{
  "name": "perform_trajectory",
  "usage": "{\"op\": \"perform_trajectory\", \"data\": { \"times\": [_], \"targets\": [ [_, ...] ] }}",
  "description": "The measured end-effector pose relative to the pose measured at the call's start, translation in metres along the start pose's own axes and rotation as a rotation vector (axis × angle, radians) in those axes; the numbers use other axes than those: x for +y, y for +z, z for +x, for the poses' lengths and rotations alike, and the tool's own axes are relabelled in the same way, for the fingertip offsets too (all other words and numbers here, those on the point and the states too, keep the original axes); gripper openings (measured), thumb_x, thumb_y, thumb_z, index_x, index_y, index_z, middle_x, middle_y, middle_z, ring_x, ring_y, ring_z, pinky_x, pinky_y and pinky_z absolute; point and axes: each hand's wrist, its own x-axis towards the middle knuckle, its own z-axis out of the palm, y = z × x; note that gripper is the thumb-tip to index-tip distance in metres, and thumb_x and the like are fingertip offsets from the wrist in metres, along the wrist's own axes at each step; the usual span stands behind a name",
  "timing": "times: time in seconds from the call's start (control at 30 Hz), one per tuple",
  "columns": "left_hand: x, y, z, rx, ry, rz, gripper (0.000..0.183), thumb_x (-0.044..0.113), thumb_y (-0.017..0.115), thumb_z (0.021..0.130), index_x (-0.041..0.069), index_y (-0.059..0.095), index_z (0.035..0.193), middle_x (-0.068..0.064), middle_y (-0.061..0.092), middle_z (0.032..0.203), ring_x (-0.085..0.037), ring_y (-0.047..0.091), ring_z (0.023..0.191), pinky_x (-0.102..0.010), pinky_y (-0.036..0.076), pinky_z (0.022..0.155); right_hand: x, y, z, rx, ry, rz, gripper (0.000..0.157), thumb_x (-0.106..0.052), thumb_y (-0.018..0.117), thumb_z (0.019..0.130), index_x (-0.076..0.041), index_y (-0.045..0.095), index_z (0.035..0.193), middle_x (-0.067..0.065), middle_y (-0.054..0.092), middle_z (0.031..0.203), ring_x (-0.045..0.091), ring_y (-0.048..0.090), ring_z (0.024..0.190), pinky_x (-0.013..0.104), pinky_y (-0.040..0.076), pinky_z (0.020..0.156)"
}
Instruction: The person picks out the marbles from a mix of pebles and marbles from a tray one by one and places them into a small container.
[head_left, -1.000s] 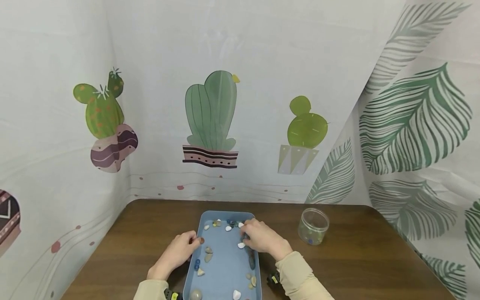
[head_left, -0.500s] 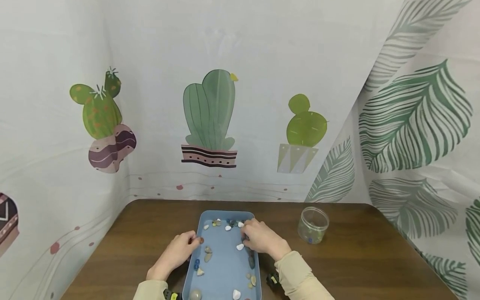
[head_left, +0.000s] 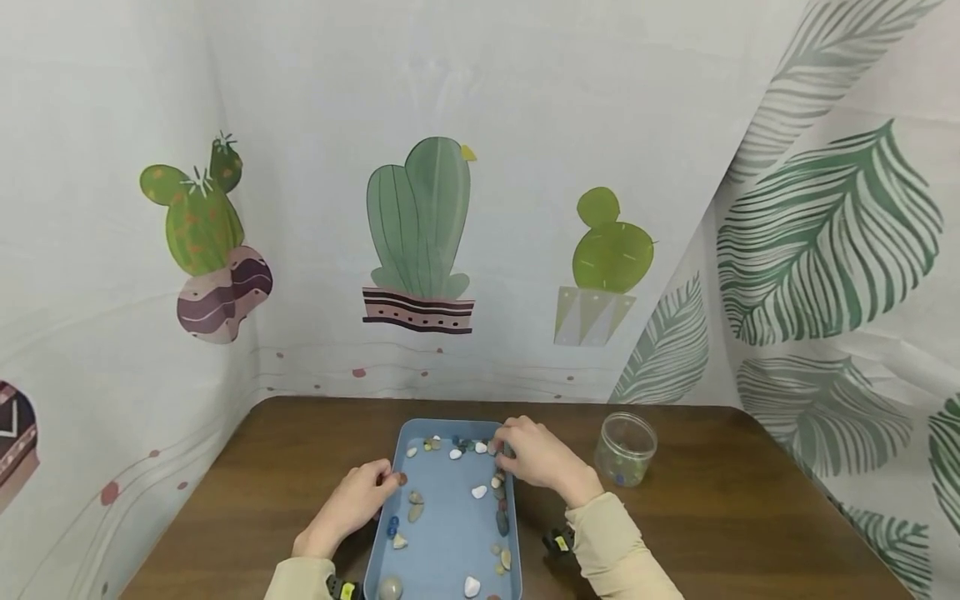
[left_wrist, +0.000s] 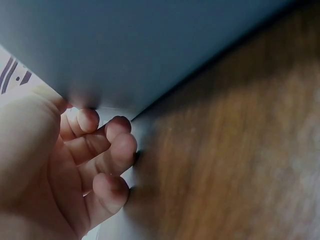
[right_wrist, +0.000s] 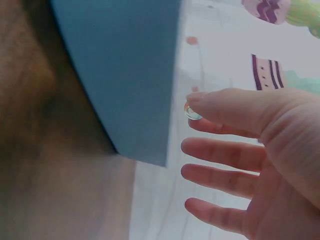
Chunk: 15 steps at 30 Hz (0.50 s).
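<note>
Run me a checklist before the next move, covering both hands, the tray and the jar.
1. Marble pinched between thumb and finger of the right hand: ok.
2. Left hand at the left edge of the tray: ok; how firmly it grips, cannot tell.
3. Tray resting on the table: ok.
4. Jar upright and apart from both hands: ok.
5. Stones all along the tray's edges: not ok; one white stone lies farther in.
6. Whole tray visible from the head camera: not ok; its near end is cut off.
</note>
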Motion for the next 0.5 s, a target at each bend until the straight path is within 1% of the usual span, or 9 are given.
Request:
{"op": "perform_trajectory", "data": {
  "times": [0.13, 0.2, 0.33, 0.5],
  "targets": [
    [0.001, -0.002, 0.001, 0.005, -0.001, 0.011, 0.032, 0.025, 0.057, 0.099, 0.011, 0.046, 0.072, 0.001, 0.047, 0.060, -0.013, 0.054, 0.055, -0.028, 0.048, 0.051, 0.004, -0.012, -0.002, 0.030, 0.027, 0.024, 0.009, -0.017, 0.071, 0.090, -0.011, 0.068, 0.095, 0.000, 0.061, 0.095, 0.019, 0.055, 0.088, 0.036, 0.048, 0.071],
    [0.001, -0.002, 0.001, 0.004, -0.006, 0.014, 0.032, 0.025, 0.057, 0.099, 0.012, 0.046, 0.072, 0.002, 0.047, 0.060, -0.013, 0.054, 0.054, -0.028, 0.048, 0.051, 0.007, -0.018, -0.003, 0.057, 0.031, 0.027, 0.007, -0.016, 0.071, 0.090, -0.012, 0.067, 0.093, -0.001, 0.060, 0.094, 0.019, 0.056, 0.089, 0.036, 0.048, 0.073],
    [0.001, -0.002, 0.001, 0.015, -0.004, 0.019, 0.031, 0.024, 0.058, 0.098, 0.012, 0.046, 0.072, 0.002, 0.046, 0.059, -0.013, 0.053, 0.053, -0.029, 0.047, 0.050, 0.015, -0.028, -0.007, 0.121, 0.044, 0.030, 0.008, -0.016, 0.072, 0.088, -0.012, 0.066, 0.091, -0.002, 0.060, 0.091, 0.020, 0.059, 0.088, 0.039, 0.049, 0.077],
    [0.002, -0.003, 0.002, 0.010, 0.002, 0.010, 0.031, 0.024, 0.058, 0.098, 0.012, 0.046, 0.072, 0.002, 0.046, 0.060, -0.013, 0.054, 0.054, -0.028, 0.048, 0.051, 0.029, -0.041, -0.016, 0.160, 0.110, 0.048, 0.010, -0.015, 0.073, 0.087, -0.011, 0.067, 0.092, -0.001, 0.062, 0.091, 0.022, 0.061, 0.090, 0.041, 0.049, 0.080]
  ]
}}
